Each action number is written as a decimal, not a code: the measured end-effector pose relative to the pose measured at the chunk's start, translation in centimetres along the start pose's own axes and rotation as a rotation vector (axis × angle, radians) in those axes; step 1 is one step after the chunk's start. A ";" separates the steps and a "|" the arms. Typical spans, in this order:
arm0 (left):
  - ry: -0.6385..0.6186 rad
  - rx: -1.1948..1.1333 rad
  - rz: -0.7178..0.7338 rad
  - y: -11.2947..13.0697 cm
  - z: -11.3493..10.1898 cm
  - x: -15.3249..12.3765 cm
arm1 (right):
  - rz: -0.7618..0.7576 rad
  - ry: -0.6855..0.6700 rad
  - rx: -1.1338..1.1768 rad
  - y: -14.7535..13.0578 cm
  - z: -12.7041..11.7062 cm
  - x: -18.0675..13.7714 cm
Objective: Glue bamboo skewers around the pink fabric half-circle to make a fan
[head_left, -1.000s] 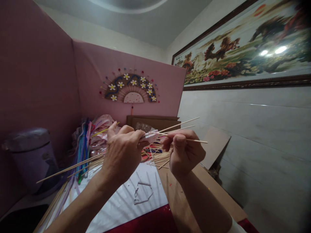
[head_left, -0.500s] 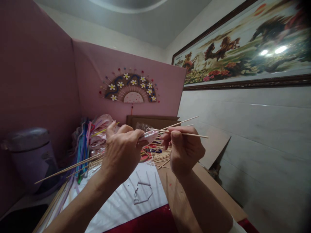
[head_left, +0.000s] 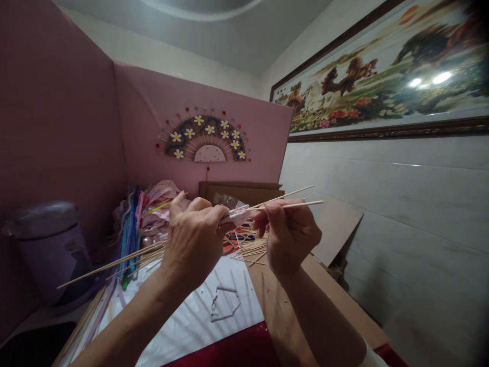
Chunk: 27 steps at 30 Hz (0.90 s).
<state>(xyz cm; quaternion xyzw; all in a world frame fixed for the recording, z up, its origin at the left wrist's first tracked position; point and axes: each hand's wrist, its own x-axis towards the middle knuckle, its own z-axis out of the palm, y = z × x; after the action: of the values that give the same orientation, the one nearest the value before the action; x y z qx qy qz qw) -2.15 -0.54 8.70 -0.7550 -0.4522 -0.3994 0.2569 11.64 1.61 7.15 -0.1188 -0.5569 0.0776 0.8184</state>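
Observation:
My left hand [head_left: 194,237] is closed round a crumpled clear plastic bag [head_left: 239,216], whose end sticks out past the thumb and finger. Thin wooden sticks [head_left: 110,265] run out to the left behind this hand; whether it grips them I cannot tell. Between thumb and fingers, my right hand [head_left: 292,232] pinches one pale wooden stick [head_left: 311,203], nearly level, with its left tip at the bag's end. Another stick [head_left: 294,191] slants up to the right from the bag, behind the right hand.
Loose wooden sticks [head_left: 254,250] lie on brown cardboard. A bent grey wire piece [head_left: 225,306] rests on the white sheet [head_left: 183,316]. Colourful pipe cleaners [head_left: 128,229] and pink wrapping [head_left: 164,196] are heaped at left, near a lidded container [head_left: 49,255]. A decorated fan [head_left: 206,137] hangs on the pink panel.
The stick in my right hand has moved left, its tip now at the bag's end, and it lies more level. My left hand has barely shifted.

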 end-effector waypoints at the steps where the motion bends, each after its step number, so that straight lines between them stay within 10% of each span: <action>1: -0.005 -0.002 0.003 0.0 0.0 0.0 | 0.018 0.002 0.021 0.0 0.1 0.0; 27: -0.023 -0.008 0.008 -0.1 0.2 0.0 | 0.221 0.105 0.110 0.3 0.2 1.1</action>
<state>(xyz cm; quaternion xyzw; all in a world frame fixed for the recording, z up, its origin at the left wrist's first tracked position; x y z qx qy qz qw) -2.19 -0.35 8.63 -0.7622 -0.4506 -0.3915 0.2504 11.87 2.18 8.11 -0.1381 -0.4916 0.1914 0.8383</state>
